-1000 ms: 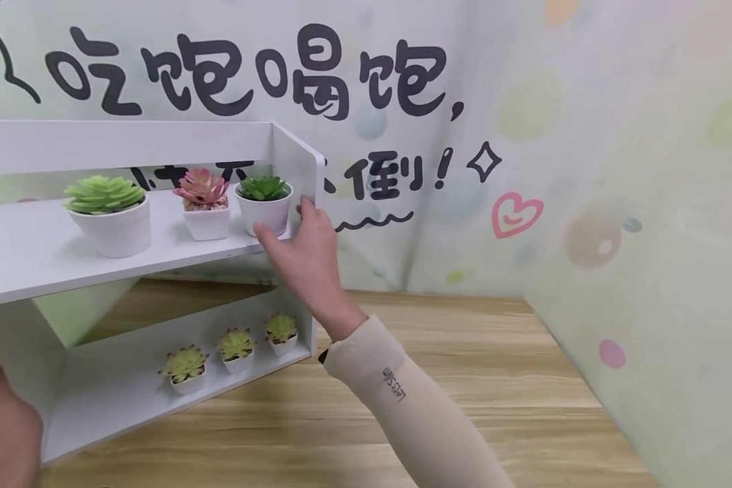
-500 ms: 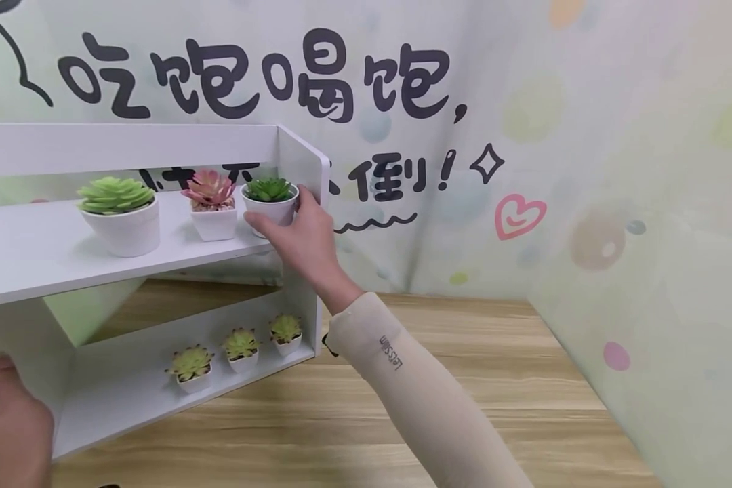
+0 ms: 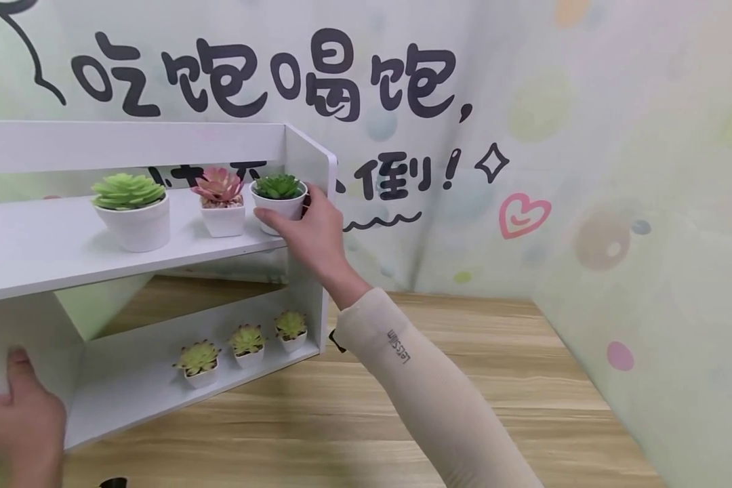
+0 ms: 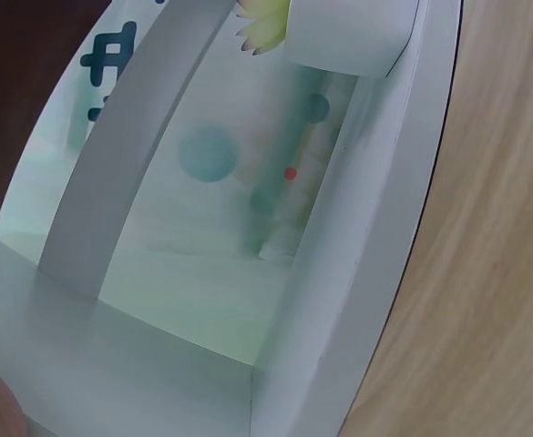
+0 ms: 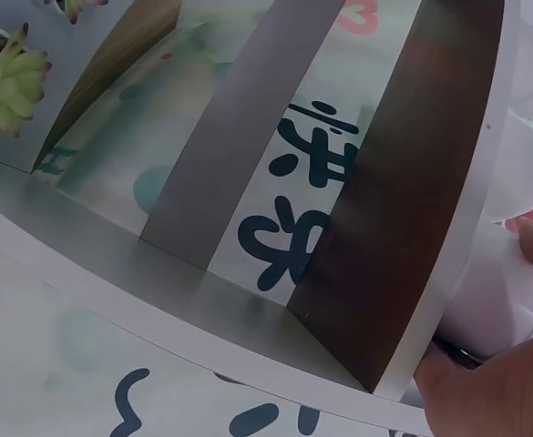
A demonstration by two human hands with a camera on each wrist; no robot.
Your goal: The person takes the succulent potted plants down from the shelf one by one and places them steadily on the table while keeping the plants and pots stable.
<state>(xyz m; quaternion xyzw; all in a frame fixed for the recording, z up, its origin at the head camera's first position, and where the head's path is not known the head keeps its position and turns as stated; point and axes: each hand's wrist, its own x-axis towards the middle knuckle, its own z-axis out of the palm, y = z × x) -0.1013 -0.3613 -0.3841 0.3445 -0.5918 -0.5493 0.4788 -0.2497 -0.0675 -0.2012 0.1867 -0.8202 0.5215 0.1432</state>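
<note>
In the head view my right hand (image 3: 317,230) holds a white round pot with a dark green succulent (image 3: 278,203) at the right end of the upper shelf. My thumb lies across the pot's front, and my fingers reach between it and the shelf's side panel. Low on the left, my left hand (image 3: 27,423) grips the upright panel of the white two-tier shelf (image 3: 116,268), its thumb on the panel's inner face. The right wrist view shows part of my right hand (image 5: 503,387) against the white pot (image 5: 494,305).
Left of that pot stand a pink succulent (image 3: 222,203) in a square pot and a larger light green one (image 3: 135,213). Three small yellow-green succulents, one a potted plant (image 3: 198,364), line the lower tier. Behind the wood-grain table (image 3: 439,379) rises a printed wall (image 3: 585,135).
My right fingers have moved in around the dark green succulent's pot. The pot keeps its spot on the shelf. The whole scene has shifted slightly rightward in the head view.
</note>
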